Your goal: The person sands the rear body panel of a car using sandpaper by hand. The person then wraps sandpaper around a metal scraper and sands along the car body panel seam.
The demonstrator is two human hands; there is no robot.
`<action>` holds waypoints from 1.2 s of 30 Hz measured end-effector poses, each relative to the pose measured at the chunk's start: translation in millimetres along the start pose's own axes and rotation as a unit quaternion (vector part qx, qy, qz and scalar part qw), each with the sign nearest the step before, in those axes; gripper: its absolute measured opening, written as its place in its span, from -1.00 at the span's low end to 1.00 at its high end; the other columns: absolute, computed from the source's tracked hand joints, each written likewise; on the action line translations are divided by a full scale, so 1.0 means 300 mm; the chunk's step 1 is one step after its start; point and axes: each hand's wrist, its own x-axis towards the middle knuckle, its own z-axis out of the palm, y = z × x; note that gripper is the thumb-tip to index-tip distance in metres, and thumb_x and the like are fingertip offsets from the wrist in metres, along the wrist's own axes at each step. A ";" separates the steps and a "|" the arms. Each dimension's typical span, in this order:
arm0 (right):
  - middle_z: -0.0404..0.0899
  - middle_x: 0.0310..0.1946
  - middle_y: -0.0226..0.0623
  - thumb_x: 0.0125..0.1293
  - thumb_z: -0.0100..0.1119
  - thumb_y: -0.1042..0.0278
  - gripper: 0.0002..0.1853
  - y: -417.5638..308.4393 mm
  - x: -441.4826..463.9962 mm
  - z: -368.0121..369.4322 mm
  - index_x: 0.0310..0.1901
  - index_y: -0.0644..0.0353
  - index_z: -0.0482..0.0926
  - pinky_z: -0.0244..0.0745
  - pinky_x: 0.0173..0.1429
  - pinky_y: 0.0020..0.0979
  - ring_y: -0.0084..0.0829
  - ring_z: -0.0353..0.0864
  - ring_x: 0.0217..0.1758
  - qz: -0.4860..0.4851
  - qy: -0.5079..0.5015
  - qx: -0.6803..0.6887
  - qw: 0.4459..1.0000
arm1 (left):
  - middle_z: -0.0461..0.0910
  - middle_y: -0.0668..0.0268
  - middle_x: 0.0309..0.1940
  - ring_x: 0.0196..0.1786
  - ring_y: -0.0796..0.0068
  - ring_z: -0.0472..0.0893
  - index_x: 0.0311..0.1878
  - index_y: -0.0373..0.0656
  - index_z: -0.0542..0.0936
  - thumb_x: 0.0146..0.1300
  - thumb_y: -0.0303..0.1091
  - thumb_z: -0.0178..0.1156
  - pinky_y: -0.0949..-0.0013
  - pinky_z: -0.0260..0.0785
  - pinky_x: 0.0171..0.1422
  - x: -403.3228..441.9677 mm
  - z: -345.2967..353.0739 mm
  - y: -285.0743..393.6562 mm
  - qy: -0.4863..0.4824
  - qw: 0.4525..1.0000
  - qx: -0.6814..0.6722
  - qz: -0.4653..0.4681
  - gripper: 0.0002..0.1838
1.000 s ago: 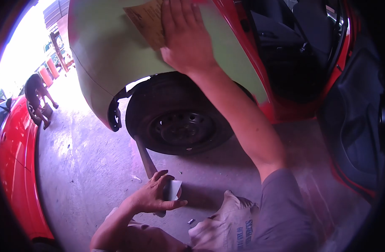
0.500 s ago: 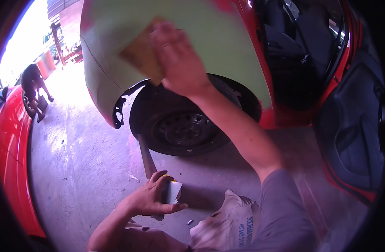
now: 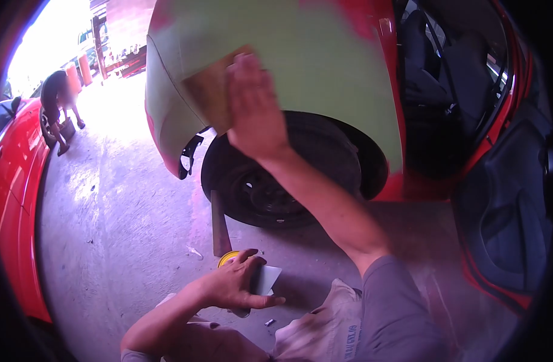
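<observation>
Pale, scuffed concrete floor (image 3: 119,211) spreads beneath everything. Slightly blurred, the right hand (image 3: 255,111) is extended flat, fingers together, over a brown rectangular sheet of paper (image 3: 210,90) on a matte green curved fender (image 3: 331,72). The left hand (image 3: 243,283) is half curled, thumb apart, with a white-and-grey angular object (image 3: 267,280) between fingers and thumb; whether it is gripped, I cannot tell. Just beside that hand shows a yellow round rim (image 3: 228,258). Beneath the fender stands a black tyre (image 3: 222,178); farther left, a glossy red car (image 3: 17,193) and a bending person (image 3: 52,90).
</observation>
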 end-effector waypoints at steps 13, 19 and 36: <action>0.18 0.66 0.29 0.22 0.19 0.35 -0.14 0.181 0.255 0.004 0.58 0.53 0.29 0.11 0.77 0.14 0.22 0.11 0.77 0.118 0.140 -0.163 0.969 | 0.44 -0.43 0.43 0.70 -0.37 0.19 0.41 -0.62 0.38 0.05 0.77 0.23 -0.12 0.26 0.71 -0.013 0.004 -0.045 -0.017 0.999 0.028 0.039 0.42; 0.34 0.63 0.09 0.24 0.17 0.41 -0.19 -0.154 0.147 0.127 0.58 0.40 0.35 0.14 0.78 -0.02 -0.01 0.28 0.73 -0.135 -0.106 0.113 0.979 | 0.45 -0.41 0.40 0.68 -0.34 0.24 0.38 -0.65 0.40 0.09 0.76 0.20 -0.14 0.34 0.66 0.024 0.019 -0.056 -0.038 0.995 0.047 0.079 0.40; 0.45 0.54 0.16 0.43 0.22 0.26 -0.26 -0.096 0.439 0.073 0.60 0.34 0.35 0.25 0.74 -0.13 0.04 0.38 0.67 -0.107 -0.216 0.198 0.950 | 0.34 -0.42 0.49 0.54 -0.33 0.45 0.46 -0.63 0.35 0.11 0.79 0.12 -0.12 0.50 0.51 0.016 0.035 -0.075 -0.068 0.991 0.069 0.096 0.43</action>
